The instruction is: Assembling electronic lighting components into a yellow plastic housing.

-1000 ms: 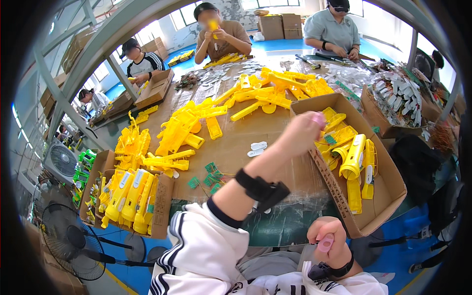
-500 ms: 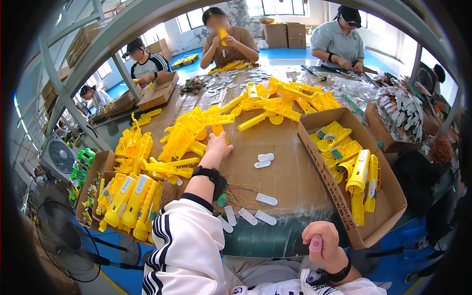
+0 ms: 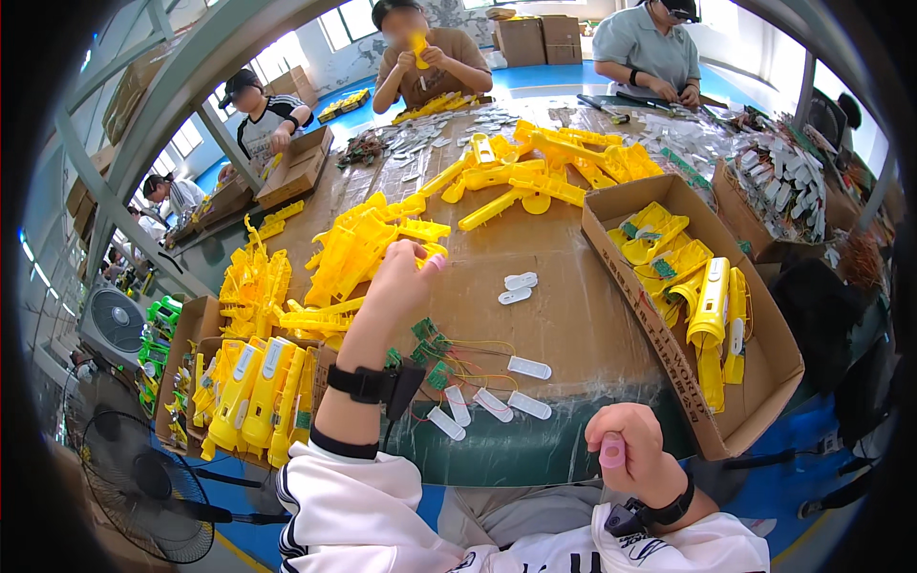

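My left hand point(image 3: 401, 279) is raised at the near right edge of a pile of yellow plastic shells point(image 3: 353, 253). Its fingers are curled together, with yellow plastic showing at their tips; what they grip is unclear. Closed in a fist, my right hand point(image 3: 626, 447) is by the table's front edge. A pink cover sits on its thumb, and its palm is hidden. Between the hands lie several white oblong plates point(image 3: 492, 405) with thin wires running to green circuit boards point(image 3: 430, 344). Two loose white oval pieces point(image 3: 517, 287) rest farther back.
A cardboard box point(image 3: 702, 420) of yellow shells with boards stands at right. Another box point(image 3: 320, 377), at left, holds assembled yellow housings point(image 3: 258, 392). More yellow shells point(image 3: 521, 177) are heaped farther back. Co-workers sit across the table. A floor fan point(image 3: 143, 482) stands at lower left.
My left hand has drawn back slightly toward me and left, its fingers now more curled. The green circuit boards its forearm covered now show. My right fist keeps its shape. The view has shifted slightly.
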A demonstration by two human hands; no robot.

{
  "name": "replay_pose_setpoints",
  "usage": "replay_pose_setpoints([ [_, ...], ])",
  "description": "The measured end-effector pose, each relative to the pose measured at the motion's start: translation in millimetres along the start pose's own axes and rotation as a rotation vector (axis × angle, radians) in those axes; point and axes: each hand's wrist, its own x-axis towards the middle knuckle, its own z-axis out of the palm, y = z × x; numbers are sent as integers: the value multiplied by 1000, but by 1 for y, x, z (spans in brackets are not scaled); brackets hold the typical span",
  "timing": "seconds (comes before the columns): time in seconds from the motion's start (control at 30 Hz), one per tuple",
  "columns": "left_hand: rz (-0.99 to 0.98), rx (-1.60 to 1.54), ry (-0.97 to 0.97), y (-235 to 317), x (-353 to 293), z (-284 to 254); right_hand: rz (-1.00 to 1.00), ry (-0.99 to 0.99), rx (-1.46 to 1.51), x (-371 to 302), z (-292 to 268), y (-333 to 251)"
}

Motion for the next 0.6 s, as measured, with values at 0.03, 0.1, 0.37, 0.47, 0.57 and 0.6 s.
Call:
replay_pose_setpoints([
  [0.03,-67,-185,-14,-5,-3,-3,5,-2,15,1,1,1],
  [0.1,-136,-365,-35,-4,-9,-7,15,-19,10,5,3,4],
  [0.37,-35,-834,88,23,-41,-54,447,117,79,43,21,26],
  [0.47,2,-1062,22,33,-52,-60,294,246,-216,57,30,36],
  [0.57,32,-1295,-67,34,-55,-50,422,154,286,59,32,46],
  [0.6,42,-1392,-105,31,-58,-44,424,153,287,58,31,44],
])
